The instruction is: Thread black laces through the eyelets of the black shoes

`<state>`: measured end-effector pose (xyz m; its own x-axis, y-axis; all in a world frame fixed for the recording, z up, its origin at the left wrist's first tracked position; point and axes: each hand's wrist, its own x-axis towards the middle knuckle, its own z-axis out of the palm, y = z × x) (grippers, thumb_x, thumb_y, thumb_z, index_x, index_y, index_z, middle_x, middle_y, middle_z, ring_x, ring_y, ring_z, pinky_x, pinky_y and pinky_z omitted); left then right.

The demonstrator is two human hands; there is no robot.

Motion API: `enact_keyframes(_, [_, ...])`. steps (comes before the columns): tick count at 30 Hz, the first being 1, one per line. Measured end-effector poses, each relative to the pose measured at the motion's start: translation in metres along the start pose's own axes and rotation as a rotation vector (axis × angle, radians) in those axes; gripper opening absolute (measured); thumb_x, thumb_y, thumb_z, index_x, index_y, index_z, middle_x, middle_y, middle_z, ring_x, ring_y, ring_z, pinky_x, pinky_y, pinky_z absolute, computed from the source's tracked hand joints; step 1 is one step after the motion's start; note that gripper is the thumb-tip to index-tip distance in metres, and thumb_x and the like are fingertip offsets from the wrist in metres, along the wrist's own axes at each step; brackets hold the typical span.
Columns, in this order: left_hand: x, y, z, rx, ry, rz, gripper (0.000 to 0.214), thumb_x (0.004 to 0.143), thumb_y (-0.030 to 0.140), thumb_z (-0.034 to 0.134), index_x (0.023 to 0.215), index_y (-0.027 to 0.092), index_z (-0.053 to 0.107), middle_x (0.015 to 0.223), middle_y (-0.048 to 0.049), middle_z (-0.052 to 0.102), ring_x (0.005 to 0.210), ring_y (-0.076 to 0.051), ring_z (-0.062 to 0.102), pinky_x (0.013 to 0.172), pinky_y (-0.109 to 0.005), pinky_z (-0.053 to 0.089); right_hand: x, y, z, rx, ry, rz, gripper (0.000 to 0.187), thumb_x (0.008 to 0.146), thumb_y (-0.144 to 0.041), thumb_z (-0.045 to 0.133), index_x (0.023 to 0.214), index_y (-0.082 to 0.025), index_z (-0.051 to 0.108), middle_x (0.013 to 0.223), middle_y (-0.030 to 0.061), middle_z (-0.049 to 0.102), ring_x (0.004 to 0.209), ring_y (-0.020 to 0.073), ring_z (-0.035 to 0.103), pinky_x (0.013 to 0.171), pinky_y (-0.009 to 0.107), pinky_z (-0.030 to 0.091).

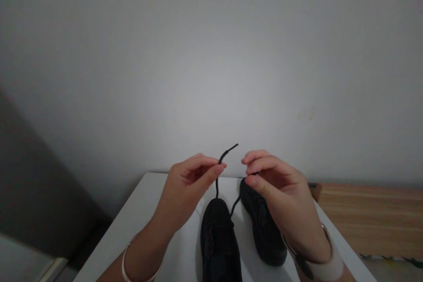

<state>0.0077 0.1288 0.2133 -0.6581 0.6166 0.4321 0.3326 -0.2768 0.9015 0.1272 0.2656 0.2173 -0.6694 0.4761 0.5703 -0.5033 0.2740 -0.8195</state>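
Observation:
My left hand [194, 176] pinches a black shoelace [217, 187] between thumb and fingertips. The lace's free tip sticks up past the fingers and leans right. Its lower part drops to the toe end of a black shoe [220, 238], which stands on a white table [180, 246]. Thumb and fingers of my right hand [277, 185] close on another stretch of dark lace, of which only a small bit shows between them. A lace strand [235, 206] rises from the shoe's right side toward that hand. A second black shoe [264, 233] lies partly behind my right hand.
A plain pale wall [211, 75] rises directly behind the table. To the right is a wood-grained surface [370, 216], lower than the tabletop. A dark shadowed area and a pale edge [54, 269] lie at the lower left.

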Motion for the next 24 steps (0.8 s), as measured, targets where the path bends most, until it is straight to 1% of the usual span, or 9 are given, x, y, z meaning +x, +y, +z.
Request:
enact_keyframes(3, [0.003,-0.002,0.007,-0.125,-0.134,-0.09,0.014,0.083,0.03,0.073,0.077,0.018,0.076,0.061,0.0024,0.064,0.055,-0.01,0.052,0.052,-0.021,0.043,0.005,0.005,0.009,0.019,-0.072,0.004,0.009,0.078,-0.016,0.08,0.077,-0.025,0.077,0.104,0.0035,0.072,0.108,0.0202,0.062,0.085,0.03,0.05])
enact_keyframes(6, [0.003,-0.002,0.009,-0.208,-0.24,-0.094,0.022,0.087,0.036,0.07,0.078,0.018,0.077,0.065,-0.0004,0.068,0.057,-0.011,0.053,0.055,-0.023,0.044,0.008,0.01,0.013,0.105,-0.067,0.024,0.011,0.082,-0.015,0.075,0.082,-0.026,0.077,0.091,-0.0007,0.072,0.072,0.0117,0.064,0.065,0.025,0.052])
enact_keyframes(8, [0.003,-0.001,0.01,-0.249,-0.285,-0.112,0.023,0.087,0.038,0.07,0.081,0.017,0.078,0.068,-0.0022,0.071,0.058,-0.011,0.054,0.056,-0.023,0.045,0.009,0.012,0.016,0.118,-0.034,0.017,0.012,0.083,-0.014,0.074,0.081,-0.026,0.077,0.087,-0.0021,0.071,0.061,0.0088,0.06,0.059,0.024,0.051])
enact_keyframes(13, [0.005,-0.006,0.003,-0.225,-0.192,-0.144,0.014,0.076,0.028,0.08,0.085,0.018,0.079,0.072,-0.0023,0.075,0.066,-0.014,0.063,0.064,-0.026,0.051,0.008,0.019,0.011,0.091,0.023,-0.009,0.01,0.079,-0.021,0.08,0.087,-0.026,0.079,0.089,0.0008,0.074,0.086,0.0149,0.066,0.079,0.027,0.054])
enact_keyframes(17, [0.004,-0.043,-0.035,-0.092,0.009,-0.155,0.018,0.078,0.03,0.078,0.091,0.017,0.079,0.074,-0.0036,0.075,0.061,-0.012,0.058,0.06,-0.024,0.049,0.001,0.041,-0.025,0.283,0.257,0.125,0.012,0.079,-0.031,0.081,0.089,-0.027,0.075,0.091,-0.0014,0.073,0.096,0.0147,0.069,0.091,0.028,0.054])
enact_keyframes(18, [0.001,-0.058,-0.049,-0.093,0.095,-0.18,0.022,0.076,0.033,0.08,0.09,0.016,0.078,0.076,-0.0043,0.075,0.061,-0.012,0.058,0.06,-0.025,0.05,-0.004,0.048,-0.037,0.314,0.312,0.164,0.012,0.079,-0.029,0.081,0.088,-0.027,0.074,0.091,-0.0015,0.072,0.094,0.0143,0.069,0.088,0.028,0.055])
enact_keyframes(20, [-0.01,-0.09,-0.077,-0.118,0.293,-0.286,0.033,0.068,0.041,0.085,0.089,0.017,0.076,0.08,-0.0037,0.076,0.064,-0.013,0.061,0.061,-0.024,0.051,-0.017,0.064,-0.062,0.328,0.434,0.218,0.013,0.078,-0.024,0.081,0.088,-0.026,0.073,0.091,-0.0018,0.068,0.077,0.0095,0.066,0.067,0.02,0.056])
enact_keyframes(22, [-0.028,-0.123,-0.103,-0.091,0.352,-0.346,0.036,0.064,0.043,0.086,0.085,0.017,0.075,0.08,-0.0034,0.075,0.066,-0.014,0.063,0.062,-0.025,0.052,-0.038,0.08,-0.082,0.3,0.519,0.213,0.017,0.076,-0.023,0.082,0.088,-0.026,0.071,0.086,-0.0014,0.066,0.061,0.0071,0.056,0.052,0.016,0.049])
enact_keyframes(24, [-0.051,-0.152,-0.124,0.028,0.373,-0.434,0.039,0.064,0.049,0.085,0.083,0.017,0.075,0.08,-0.0034,0.076,0.066,-0.016,0.064,0.063,-0.027,0.053,-0.063,0.094,-0.096,0.205,0.576,0.2,0.023,0.075,-0.026,0.083,0.094,-0.027,0.071,0.086,-0.0001,0.065,0.059,0.008,0.052,0.052,0.018,0.047])
